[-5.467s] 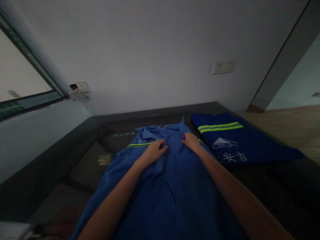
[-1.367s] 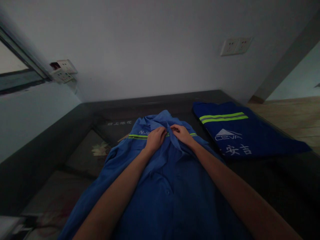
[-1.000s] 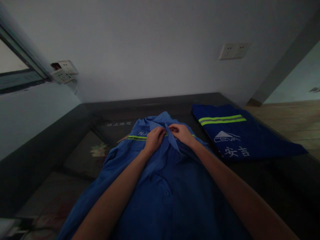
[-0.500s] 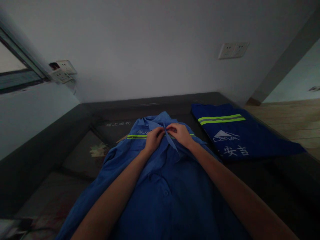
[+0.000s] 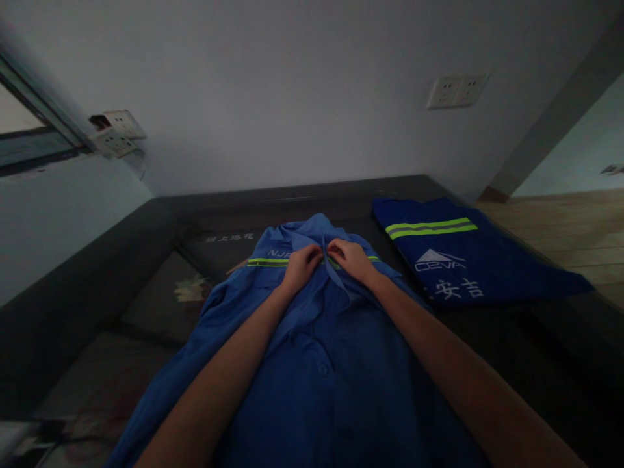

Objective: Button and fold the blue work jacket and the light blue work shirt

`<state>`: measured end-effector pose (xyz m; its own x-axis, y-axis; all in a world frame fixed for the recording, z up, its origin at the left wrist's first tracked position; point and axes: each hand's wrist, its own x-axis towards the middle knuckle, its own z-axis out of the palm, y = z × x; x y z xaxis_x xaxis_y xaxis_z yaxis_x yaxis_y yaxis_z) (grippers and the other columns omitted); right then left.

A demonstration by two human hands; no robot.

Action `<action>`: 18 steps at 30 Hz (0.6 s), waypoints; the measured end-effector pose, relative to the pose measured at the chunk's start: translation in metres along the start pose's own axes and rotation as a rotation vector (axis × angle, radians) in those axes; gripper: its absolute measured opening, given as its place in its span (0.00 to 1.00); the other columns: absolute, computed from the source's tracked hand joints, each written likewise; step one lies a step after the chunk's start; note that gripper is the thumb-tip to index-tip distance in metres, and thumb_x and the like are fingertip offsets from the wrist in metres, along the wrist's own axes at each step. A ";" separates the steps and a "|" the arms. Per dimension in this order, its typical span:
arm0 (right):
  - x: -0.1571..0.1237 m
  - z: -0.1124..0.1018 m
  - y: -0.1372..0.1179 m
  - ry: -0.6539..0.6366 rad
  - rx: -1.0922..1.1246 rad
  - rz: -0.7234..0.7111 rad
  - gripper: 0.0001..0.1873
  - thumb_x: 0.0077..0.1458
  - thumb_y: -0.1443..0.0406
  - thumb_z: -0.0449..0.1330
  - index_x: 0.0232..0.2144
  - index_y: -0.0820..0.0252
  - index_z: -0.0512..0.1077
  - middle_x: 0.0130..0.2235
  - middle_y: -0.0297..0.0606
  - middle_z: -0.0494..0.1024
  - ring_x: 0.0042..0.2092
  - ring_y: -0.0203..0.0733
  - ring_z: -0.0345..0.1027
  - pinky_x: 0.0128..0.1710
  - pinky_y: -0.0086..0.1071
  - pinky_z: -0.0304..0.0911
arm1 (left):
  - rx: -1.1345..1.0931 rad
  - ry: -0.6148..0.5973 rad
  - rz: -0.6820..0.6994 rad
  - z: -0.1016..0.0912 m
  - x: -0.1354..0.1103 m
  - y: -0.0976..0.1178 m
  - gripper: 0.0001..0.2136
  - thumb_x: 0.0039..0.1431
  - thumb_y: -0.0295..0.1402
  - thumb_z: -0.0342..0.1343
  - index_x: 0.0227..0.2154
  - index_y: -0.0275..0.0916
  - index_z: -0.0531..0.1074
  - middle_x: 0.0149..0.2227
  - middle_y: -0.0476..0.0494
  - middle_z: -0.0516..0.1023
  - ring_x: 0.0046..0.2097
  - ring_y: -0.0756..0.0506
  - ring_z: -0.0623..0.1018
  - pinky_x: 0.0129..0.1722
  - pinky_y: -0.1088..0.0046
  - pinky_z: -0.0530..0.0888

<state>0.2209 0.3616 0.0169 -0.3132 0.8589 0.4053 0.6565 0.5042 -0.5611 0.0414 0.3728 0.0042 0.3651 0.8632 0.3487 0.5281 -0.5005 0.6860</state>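
Note:
A blue work shirt (image 5: 302,403) with a yellow-green reflective stripe lies front up, its collar at the far end. My left hand (image 5: 303,265) pinches one front edge just below the collar. Facing it, my right hand (image 5: 351,259) pinches the other side of the front opening. Between the fingertips the placket edge stands raised off the shirt. Lower down, a button (image 5: 322,370) shows on the front. Whatever small part sits right between the fingertips is hidden by the fingers.
A folded dark blue garment (image 5: 439,247) with a reflective stripe and white lettering lies to the right on the dark surface (image 5: 151,292). Behind is a pale wall with a socket plate (image 5: 457,91); more sockets (image 5: 117,133) are at left.
Both hands stay at the same spot below the collar, with only slight finger movement. The whole view has shifted a little.

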 end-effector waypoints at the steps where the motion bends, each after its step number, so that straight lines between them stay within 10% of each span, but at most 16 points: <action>1: 0.000 -0.001 -0.001 -0.016 -0.055 -0.015 0.05 0.58 0.68 0.54 0.36 0.60 0.71 0.35 0.38 0.76 0.37 0.39 0.69 0.39 0.30 0.59 | -0.004 -0.002 0.006 0.000 0.000 0.000 0.06 0.59 0.31 0.51 0.34 0.38 0.72 0.31 0.47 0.77 0.34 0.48 0.76 0.36 0.75 0.70; 18: -0.002 0.005 0.000 -0.191 -0.331 -0.036 0.07 0.60 0.69 0.53 0.36 0.61 0.71 0.38 0.41 0.76 0.40 0.41 0.68 0.38 0.29 0.57 | 0.245 -0.124 0.061 0.002 -0.002 0.000 0.10 0.60 0.30 0.47 0.38 0.39 0.74 0.35 0.44 0.79 0.36 0.45 0.77 0.37 0.72 0.70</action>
<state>0.2180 0.3604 0.0119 -0.4420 0.8582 0.2610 0.8190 0.5048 -0.2730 0.0423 0.3711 0.0028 0.4847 0.8238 0.2939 0.6665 -0.5655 0.4858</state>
